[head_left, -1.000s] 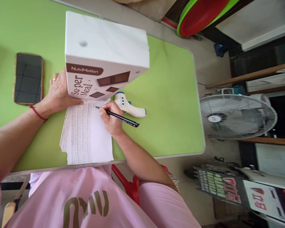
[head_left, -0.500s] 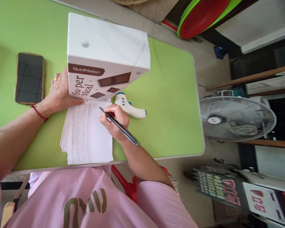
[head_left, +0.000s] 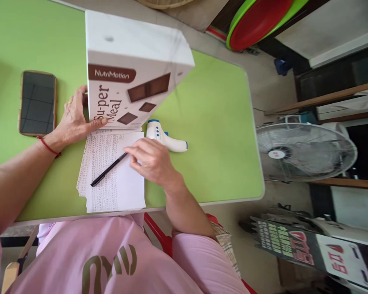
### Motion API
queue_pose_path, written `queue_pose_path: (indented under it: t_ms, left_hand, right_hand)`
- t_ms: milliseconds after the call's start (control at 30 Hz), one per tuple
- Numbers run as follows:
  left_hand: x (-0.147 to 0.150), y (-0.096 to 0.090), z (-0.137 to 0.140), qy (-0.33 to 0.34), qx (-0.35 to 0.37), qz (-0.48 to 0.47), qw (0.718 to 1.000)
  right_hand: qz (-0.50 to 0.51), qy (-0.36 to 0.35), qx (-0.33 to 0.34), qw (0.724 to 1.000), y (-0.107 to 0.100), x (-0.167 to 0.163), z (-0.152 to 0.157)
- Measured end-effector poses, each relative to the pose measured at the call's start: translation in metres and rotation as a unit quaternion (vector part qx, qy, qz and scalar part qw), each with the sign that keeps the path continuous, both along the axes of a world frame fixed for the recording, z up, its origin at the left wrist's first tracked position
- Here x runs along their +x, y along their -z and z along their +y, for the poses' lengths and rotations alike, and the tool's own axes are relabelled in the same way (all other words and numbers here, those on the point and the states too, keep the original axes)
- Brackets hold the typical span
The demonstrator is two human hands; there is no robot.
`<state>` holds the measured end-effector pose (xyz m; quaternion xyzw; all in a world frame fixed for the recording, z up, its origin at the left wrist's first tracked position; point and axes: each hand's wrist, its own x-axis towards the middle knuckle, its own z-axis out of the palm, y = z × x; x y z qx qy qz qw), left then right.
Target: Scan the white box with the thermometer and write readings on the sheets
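Note:
My left hand (head_left: 75,120) grips the lower left edge of a white carton (head_left: 110,61) marked NutriMotion Su-per Meal. Its thumb lies on the printed front, and the other fingers are partly hidden at the side. The carton stands at the far edge of a stack of paper sheets (head_left: 130,188) with rows of handwriting. A black pen (head_left: 108,169) lies slanted on the top sheet. Just at the pen's upper end is my right hand (head_left: 151,159), fingers loosely bent and the thumb apart. Beside that hand lies a white and blue handheld thermometer (head_left: 171,143).
A phone (head_left: 38,102) in a brown-edged case lies left of my left hand on the green table (head_left: 221,134). Past the table's right end stands a fan (head_left: 306,153). A red chair (head_left: 159,234) is near my body.
The pen has gone from my right hand's writing grip to lying on the paper, turned the other way. My left thumb has moved up onto the carton's front, and the carton leans differently.

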<state>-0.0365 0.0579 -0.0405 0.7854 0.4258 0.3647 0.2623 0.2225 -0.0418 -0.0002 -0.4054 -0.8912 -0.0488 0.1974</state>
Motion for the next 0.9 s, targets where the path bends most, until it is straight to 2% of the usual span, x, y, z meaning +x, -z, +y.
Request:
queue_pose_path:
  t_ms: [67, 133, 200, 333, 400, 467, 567, 667, 700, 767, 833, 900]
  left_hand:
    - [0.001, -0.004, -0.002, -0.033, -0.023, -0.017, 0.999]
    - [0.003, -0.006, -0.002, -0.045, -0.034, -0.029, 0.998]
    - [0.004, -0.009, -0.003, -0.046, -0.034, -0.03, 0.998]
    - [0.006, -0.016, -0.004, -0.044, -0.022, -0.006, 0.999]
    - [0.006, -0.018, -0.005, -0.041, -0.015, 0.001, 0.999]
    - [0.007, -0.019, -0.006, -0.042, -0.01, 0.002, 0.999]
    - [0.007, -0.014, -0.005, -0.051, 0.006, -0.002, 0.999]
    - [0.006, -0.007, -0.003, -0.065, 0.022, -0.004, 0.998]
    - [0.006, -0.006, -0.002, -0.07, 0.022, -0.001, 0.997]
    - [0.005, -0.004, -0.001, -0.075, 0.017, 0.007, 0.997]
    - [0.005, -0.006, -0.001, -0.071, 0.014, 0.012, 0.997]
    - [0.005, -0.008, -0.002, -0.066, 0.016, 0.015, 0.998]
  right_hand:
    - [-0.014, 0.097, -0.023, 0.995, -0.009, 0.017, 0.004]
    - [-0.051, 0.212, -0.049, 0.975, -0.017, 0.033, 0.007]
    - [-0.098, 0.278, -0.1, 0.95, -0.021, 0.045, 0.01]
    - [-0.155, 0.31, -0.197, 0.917, -0.013, 0.06, 0.016]
    - [-0.127, 0.325, -0.203, 0.915, -0.007, 0.066, 0.019]
    - [-0.052, 0.339, -0.169, 0.924, -0.003, 0.071, 0.021]
    - [0.117, 0.335, -0.103, 0.929, -0.005, 0.07, 0.022]
    - [0.33, 0.268, -0.099, 0.9, -0.009, 0.049, 0.018]
    - [0.397, 0.227, -0.116, 0.882, -0.01, 0.038, 0.015]
    - [0.494, 0.144, -0.194, 0.835, -0.009, 0.015, 0.008]
    - [0.54, 0.101, -0.286, 0.785, -0.006, -0.007, 0.001]
    - [0.558, 0.077, -0.352, 0.747, -0.001, -0.022, -0.004]
